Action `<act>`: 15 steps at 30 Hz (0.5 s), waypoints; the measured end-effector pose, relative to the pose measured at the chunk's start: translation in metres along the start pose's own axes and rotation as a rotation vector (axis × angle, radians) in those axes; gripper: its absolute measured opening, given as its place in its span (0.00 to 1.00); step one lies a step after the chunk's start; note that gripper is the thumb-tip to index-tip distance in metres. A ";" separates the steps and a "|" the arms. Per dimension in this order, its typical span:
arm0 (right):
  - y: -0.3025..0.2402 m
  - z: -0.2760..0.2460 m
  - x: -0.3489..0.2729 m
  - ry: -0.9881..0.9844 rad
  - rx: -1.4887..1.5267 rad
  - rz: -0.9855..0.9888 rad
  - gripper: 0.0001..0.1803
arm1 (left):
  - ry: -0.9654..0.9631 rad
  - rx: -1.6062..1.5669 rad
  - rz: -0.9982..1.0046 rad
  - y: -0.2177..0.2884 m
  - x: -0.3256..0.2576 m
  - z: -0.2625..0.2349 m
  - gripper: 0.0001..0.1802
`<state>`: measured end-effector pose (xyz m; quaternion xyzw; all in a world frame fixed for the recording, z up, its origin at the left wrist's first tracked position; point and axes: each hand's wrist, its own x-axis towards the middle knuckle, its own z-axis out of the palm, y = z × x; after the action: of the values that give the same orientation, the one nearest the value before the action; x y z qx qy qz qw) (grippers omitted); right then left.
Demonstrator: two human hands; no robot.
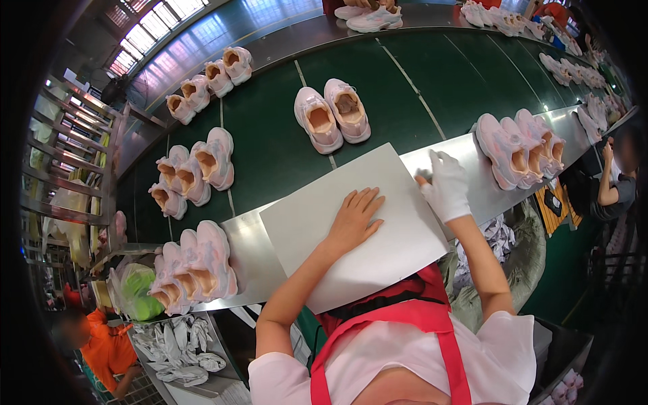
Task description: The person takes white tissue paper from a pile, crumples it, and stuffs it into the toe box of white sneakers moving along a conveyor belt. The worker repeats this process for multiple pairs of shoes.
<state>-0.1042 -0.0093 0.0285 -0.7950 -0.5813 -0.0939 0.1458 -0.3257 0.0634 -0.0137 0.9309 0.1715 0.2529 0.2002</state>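
A large white sheet [317, 253] lies tilted across the metal ledge, its near part reaching over my lap and its far corner over the green conveyor belt. My left hand [356, 219], bare, rests flat on the sheet with its fingers spread. Just off the sheet's right edge is my right hand [447, 187], in a white glove with a bare thumb tip showing. Its thumb and fingers are apart over the ledge, with nothing visible in them. Beyond the sheet, a pair of pale pink sneakers [318, 123] stands on the belt.
More pink sneakers stand on the ledge at left [196, 270] and right [520, 152]. Others ride the green belt [263, 101]. Crumpled paper fills a bin [179, 347] at lower left and a sack [523, 256] at right. Co-workers sit on both sides.
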 end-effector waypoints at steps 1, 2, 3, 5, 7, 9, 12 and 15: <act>0.007 0.001 -0.013 -0.047 -0.089 0.070 0.29 | -0.057 0.028 -0.005 -0.002 -0.003 0.004 0.25; 0.013 0.003 -0.021 -0.099 -0.191 0.164 0.29 | -0.036 0.005 0.006 -0.005 -0.003 0.007 0.25; 0.018 0.005 -0.026 -0.162 -0.186 0.201 0.29 | -0.046 -0.011 0.004 -0.009 -0.003 0.009 0.24; 0.024 0.006 -0.030 -0.275 -0.166 0.304 0.30 | -0.056 -0.024 0.003 -0.014 -0.002 0.012 0.24; 0.024 0.004 -0.030 -0.159 0.042 0.294 0.22 | -0.031 -0.021 0.031 -0.017 0.000 0.013 0.23; 0.018 0.004 -0.029 -0.122 0.327 0.345 0.19 | -0.073 -0.013 0.001 -0.018 0.003 0.013 0.22; 0.000 0.011 -0.027 -0.069 0.501 0.114 0.12 | -0.063 -0.024 0.004 -0.019 0.006 0.015 0.21; -0.022 0.021 -0.021 -0.193 0.382 0.143 0.12 | -0.008 -0.044 -0.007 -0.020 0.008 0.018 0.20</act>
<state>-0.1315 -0.0145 0.0049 -0.7974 -0.5420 0.1049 0.2437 -0.3144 0.0787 -0.0339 0.9266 0.1685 0.2522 0.2223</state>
